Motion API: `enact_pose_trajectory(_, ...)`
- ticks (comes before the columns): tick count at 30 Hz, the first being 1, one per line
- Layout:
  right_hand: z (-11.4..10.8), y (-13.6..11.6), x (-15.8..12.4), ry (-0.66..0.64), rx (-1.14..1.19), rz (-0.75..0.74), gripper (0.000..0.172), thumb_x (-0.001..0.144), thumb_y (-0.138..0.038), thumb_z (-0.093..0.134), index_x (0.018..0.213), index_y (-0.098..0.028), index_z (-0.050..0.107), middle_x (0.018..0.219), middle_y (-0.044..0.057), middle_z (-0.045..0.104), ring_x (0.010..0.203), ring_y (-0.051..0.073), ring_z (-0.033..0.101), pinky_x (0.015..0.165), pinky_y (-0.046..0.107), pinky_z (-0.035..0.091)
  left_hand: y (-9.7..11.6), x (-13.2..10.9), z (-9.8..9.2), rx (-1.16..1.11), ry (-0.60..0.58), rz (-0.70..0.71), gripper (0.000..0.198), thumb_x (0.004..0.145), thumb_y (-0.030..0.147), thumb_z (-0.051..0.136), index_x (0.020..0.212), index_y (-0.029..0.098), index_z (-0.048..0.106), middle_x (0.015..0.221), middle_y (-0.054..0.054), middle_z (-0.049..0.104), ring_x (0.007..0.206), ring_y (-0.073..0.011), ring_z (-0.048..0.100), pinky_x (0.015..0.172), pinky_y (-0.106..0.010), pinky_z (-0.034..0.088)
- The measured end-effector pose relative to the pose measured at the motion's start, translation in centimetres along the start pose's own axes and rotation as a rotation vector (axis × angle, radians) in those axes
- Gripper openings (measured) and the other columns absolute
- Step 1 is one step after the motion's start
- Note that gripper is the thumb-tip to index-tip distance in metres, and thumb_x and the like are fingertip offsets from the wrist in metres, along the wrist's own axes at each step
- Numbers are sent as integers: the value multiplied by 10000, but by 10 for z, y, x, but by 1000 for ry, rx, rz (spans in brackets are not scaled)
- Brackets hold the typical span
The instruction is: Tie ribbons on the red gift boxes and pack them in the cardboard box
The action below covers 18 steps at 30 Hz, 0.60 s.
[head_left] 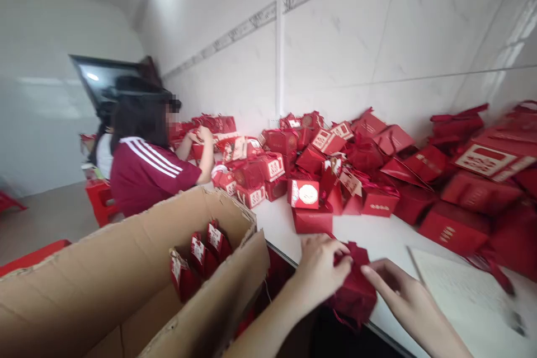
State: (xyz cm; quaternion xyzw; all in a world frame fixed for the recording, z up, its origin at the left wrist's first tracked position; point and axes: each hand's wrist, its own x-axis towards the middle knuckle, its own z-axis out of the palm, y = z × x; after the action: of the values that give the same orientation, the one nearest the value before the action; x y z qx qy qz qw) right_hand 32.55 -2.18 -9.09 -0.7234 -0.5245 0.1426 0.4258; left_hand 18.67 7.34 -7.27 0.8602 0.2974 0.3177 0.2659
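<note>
A dark red gift box [356,288] with a ribbon on top sits at the table's near edge, in front of me. My left hand [321,268] is closed at its upper left, thumb and fingers pinching the top of the box by the ribbon. At the box's right side is my right hand [403,293], its thumb and fingers apart and the fingertips close to or touching the box; blur hides which. Just beyond stands a red box with a white oval label [305,194].
An open cardboard carton [126,246] at the left holds several red pouches [203,254]. Piles of red gift boxes [457,218] line the wall. A notebook [465,296] lies at the right. A co-worker [151,162] sits at the far left.
</note>
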Motion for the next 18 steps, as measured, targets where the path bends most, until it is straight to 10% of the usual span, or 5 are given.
enact_pose_trajectory(6,-8,-19,-12,-2,-25,46,391,771,-602,490,758,-213,526,564,-32,445,524,142,444,520,257,357,-9,-6,-13,-139,112,-25,191,762,262,561,933,181,537,906,-52,584,823,-174,550,786,-325,439)
enact_pose_trajectory(18,-3,-30,-6,-6,-29,123,303,786,-494,527,671,-219,474,528,-42,442,493,126,407,487,240,301,-21,-5,-18,-317,-145,-203,288,772,410,499,610,195,398,577,51,407,566,-115,418,563,-228,334)
